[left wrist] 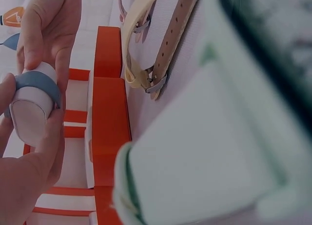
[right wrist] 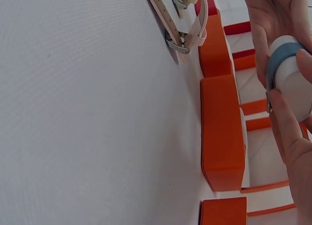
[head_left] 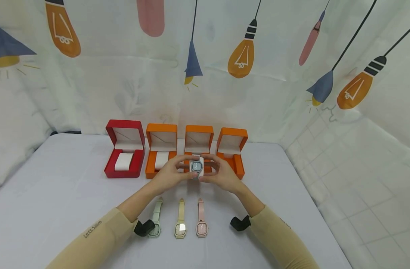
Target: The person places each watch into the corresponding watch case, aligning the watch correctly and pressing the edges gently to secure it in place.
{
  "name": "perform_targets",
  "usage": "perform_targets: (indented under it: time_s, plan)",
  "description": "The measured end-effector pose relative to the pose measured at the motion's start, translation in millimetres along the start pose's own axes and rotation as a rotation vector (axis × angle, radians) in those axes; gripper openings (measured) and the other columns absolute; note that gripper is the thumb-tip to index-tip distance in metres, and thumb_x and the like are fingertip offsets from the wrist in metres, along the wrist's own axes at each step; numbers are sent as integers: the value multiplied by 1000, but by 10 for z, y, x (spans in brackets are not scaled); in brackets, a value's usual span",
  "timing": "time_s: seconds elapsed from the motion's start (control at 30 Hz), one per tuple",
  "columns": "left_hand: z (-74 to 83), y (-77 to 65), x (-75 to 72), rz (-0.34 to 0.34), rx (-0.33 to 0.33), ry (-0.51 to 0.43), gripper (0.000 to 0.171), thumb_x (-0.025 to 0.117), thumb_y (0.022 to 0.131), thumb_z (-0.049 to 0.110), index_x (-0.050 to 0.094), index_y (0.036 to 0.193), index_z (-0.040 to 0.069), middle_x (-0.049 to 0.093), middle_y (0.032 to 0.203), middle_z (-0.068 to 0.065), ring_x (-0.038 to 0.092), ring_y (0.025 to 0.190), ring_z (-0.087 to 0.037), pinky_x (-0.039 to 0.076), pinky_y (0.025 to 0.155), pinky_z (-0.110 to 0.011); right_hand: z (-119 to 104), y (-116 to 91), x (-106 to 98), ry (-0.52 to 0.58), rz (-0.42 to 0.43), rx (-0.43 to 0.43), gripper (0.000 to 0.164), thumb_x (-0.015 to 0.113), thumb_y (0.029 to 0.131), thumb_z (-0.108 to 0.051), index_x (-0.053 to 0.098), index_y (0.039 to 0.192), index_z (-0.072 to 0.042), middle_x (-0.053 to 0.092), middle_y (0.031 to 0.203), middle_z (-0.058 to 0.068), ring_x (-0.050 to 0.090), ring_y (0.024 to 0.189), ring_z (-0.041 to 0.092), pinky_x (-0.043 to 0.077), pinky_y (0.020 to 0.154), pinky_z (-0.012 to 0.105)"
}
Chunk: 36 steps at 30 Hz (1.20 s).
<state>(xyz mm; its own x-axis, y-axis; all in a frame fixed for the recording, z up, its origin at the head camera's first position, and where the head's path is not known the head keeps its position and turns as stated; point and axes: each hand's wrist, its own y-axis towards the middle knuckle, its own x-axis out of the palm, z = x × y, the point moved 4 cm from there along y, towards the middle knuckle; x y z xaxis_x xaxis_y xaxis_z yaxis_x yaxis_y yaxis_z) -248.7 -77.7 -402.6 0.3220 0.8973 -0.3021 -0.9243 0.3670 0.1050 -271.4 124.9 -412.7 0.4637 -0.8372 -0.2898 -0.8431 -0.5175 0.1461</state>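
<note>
Both my hands hold a blue-strapped watch wrapped round a white watch cushion, raised before the orange boxes. My left hand grips its left side, thumb at the lower edge. From the other side my right hand grips it with fingers along the top and thumb below. The blue strap circles the cushion in the right wrist view. Nearer my body lie a green watch, a yellow watch and a pink watch in a row, the green one partly covered by the left wrist camera.
A red box and an orange box stand open at the back left, each with a white cushion. Another orange box is partly hidden behind my hands. The rightmost orange box shows an orange inside. A white cloth covers the table.
</note>
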Motion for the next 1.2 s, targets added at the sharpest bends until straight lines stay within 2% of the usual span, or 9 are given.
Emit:
perform_targets:
  time_s: [0.27, 0.8, 1.2]
  plan:
    - [-25, -4, 2, -10, -51, -60, 53, 83, 89, 28, 63, 138, 28, 51, 141, -6, 50, 129, -42, 54, 95, -50, 4, -2, 20, -8, -5, -20, 71, 83, 85, 0, 51, 147, -13, 51, 145, 5, 57, 126, 34, 57, 92, 37]
    - [-52, -10, -6, 2, -89, -110, 51, 82, 91, 25, 63, 138, 25, 48, 143, -8, 52, 127, -40, 55, 95, -49, -39, 6, 49, -37, -18, -47, 72, 83, 84, 1, 50, 147, -12, 50, 145, 6, 57, 125, 35, 56, 93, 36]
    - [-36, -8, -22, 0, -77, -142, 49, 80, 92, 21, 63, 138, 22, 51, 137, -11, 56, 119, -37, 57, 91, -44, -44, 26, 64, -61, -11, -61, 72, 84, 85, -2, 50, 147, -14, 53, 142, 5, 57, 126, 32, 56, 94, 37]
